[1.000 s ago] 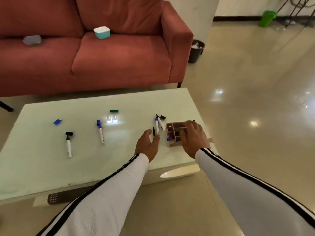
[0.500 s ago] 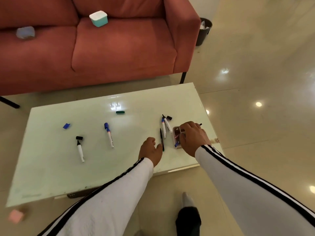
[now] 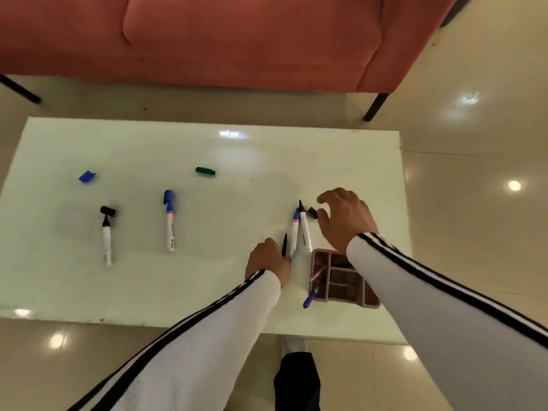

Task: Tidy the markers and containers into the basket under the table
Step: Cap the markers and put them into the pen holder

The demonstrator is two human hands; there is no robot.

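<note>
Your right hand (image 3: 345,218) hovers spread over the uncapped white markers (image 3: 304,231); your left hand (image 3: 267,259) is curled, its grip hidden; marker labels are unreadable.

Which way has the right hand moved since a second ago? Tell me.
Yes. The right hand left the compartment organizer and now hovers open beyond it, beside the loose black cap.

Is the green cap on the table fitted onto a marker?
No, the green cap lies by itself on the table, apart from every marker.
</note>
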